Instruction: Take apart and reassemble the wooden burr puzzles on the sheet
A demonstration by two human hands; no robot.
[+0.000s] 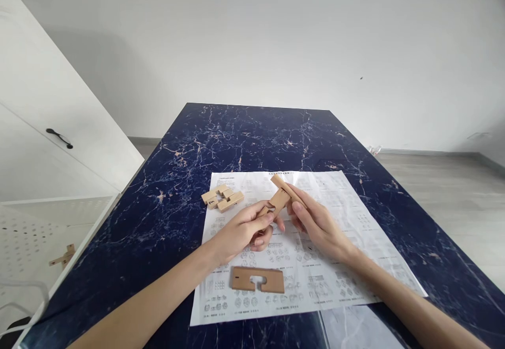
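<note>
Over the middle of the printed sheet [331, 286], my left hand [246, 228] pinches a flat, notched wooden puzzle piece [279, 199] that carries small dark marks. A second wooden puzzle piece [281, 181], seen edge-on, lies across its upper end, with my right hand [317, 222] closed on it. The two pieces touch; whether they interlock I cannot tell. Nearer to me, a wooden piece with a cut-out [241, 278] and one dark mark rests flat on the sheet. At the sheet's upper left lie several notched wooden pieces [223, 196], one numbered 3.
The sheet, printed with small diagrams, covers the near part of a dark blue marbled table [244, 138]. A clear flat panel [355, 328] lies at the near edge. A white cabinet [47, 91] stands left, and more wooden pieces [63, 257] sit on a white perforated surface.
</note>
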